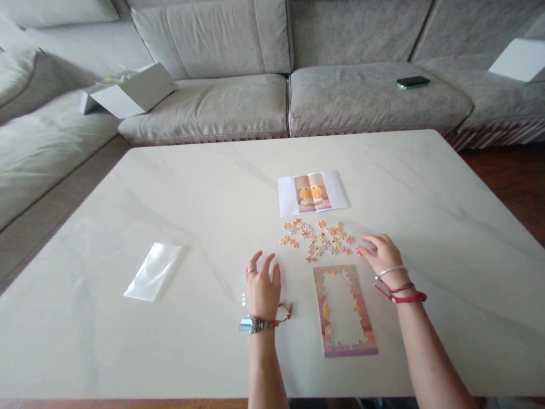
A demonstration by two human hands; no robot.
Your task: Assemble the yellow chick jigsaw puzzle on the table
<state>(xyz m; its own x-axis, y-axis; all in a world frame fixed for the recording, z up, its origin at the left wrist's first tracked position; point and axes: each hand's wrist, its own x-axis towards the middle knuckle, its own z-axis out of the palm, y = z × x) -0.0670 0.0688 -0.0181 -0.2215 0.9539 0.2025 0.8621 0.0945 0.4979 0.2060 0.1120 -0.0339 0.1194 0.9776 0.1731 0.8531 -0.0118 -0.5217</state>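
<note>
My left hand (pixel 263 288) hovers over the table left of the puzzle pieces, its fingers curved and apart, with nothing in it. At the right end of the scattered jigsaw pieces (pixel 326 238) is my right hand (pixel 383 254). Its thumb tip is at a small pinkish jigsaw piece (pixel 358 250), and a gap shows between thumb and forefinger. Between my forearms lies a puzzle frame tray (pixel 371 345) with a pink and purple border and an uneven, jigsaw-shaped inner edge. Beyond the pieces, a creased paper sheet (pixel 338 190) shows a picture of yellow figures.
A clear plastic sleeve (pixel 154 272) lies to the left on the white marble-patterned table (pixel 204 187). Behind the table stands a grey sofa (pixel 221 105), bearing a white box (pixel 136 91), a dark phone (pixel 413 83) and another white object (pixel 519 59).
</note>
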